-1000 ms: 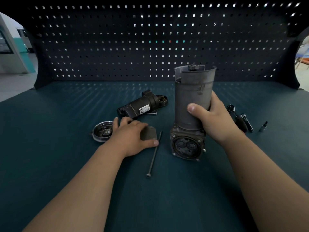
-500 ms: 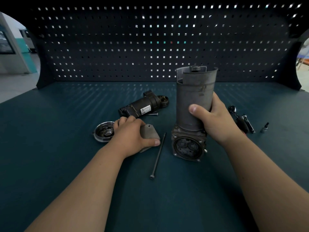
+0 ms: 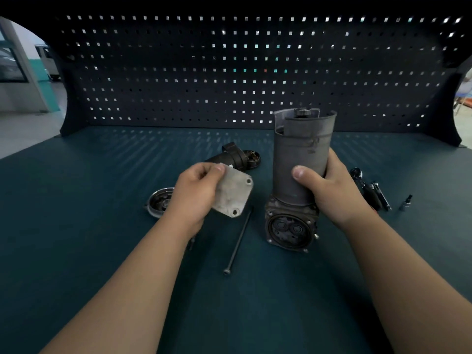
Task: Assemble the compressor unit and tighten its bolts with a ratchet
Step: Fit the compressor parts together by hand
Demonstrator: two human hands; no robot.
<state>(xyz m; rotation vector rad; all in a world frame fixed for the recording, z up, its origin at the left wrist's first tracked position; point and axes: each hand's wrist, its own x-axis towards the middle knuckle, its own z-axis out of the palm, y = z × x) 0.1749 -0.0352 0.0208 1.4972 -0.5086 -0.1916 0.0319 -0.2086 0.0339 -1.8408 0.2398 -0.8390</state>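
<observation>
- The grey cover plate [image 3: 233,194] is pinched at its left edge by the fingers [image 3: 204,172] of the left hand [image 3: 194,198] and held clear of the desk [image 3: 89,238].
- The compressor housing [image 3: 301,159] is gripped round its barrel by the right hand [image 3: 332,192], long axis upright.
- Its open round face [image 3: 290,229] is seen low, down-right of the plate; the left hand is nearer.
- A long bolt [image 3: 240,241] is laid between them, with the ratchet [image 3: 367,190] right of the right hand.
- A pegboard [image 3: 178,72] is stood behind.

Workshop bench station. A dark perforated tool panel [image 3: 229,72] stands upright. Directly in front of the panel lies a teal worktop [image 3: 76,226] carrying a ratchet [image 3: 367,191], a socket bit [image 3: 405,203], a long bolt [image 3: 240,238] and a dismantled motor housing [image 3: 233,157].
</observation>
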